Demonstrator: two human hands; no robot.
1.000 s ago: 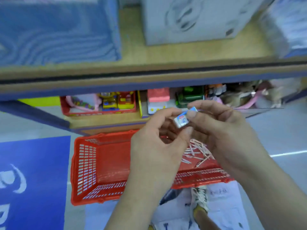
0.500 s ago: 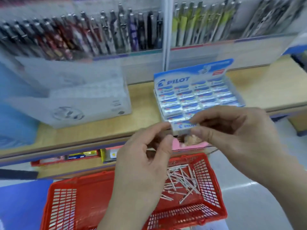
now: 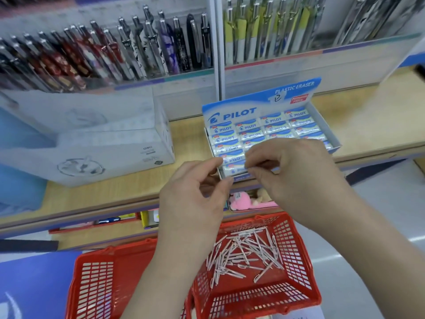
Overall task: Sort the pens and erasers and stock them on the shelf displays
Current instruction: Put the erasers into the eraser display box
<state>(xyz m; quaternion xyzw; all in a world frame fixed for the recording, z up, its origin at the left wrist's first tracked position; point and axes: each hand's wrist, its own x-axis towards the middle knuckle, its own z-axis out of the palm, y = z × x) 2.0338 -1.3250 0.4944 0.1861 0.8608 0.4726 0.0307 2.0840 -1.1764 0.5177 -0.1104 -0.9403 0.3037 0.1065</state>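
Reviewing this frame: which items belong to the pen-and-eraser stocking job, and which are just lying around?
Job: eraser, pinched between left hand and right hand; Pilot eraser box; loose pens; red basket holding them; shelf pen racks.
Lying about: white carton; pink plush toy; second red basket.

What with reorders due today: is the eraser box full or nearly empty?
Full where visible: erasers pack every row of the eraser box; the right hand hides its front part.
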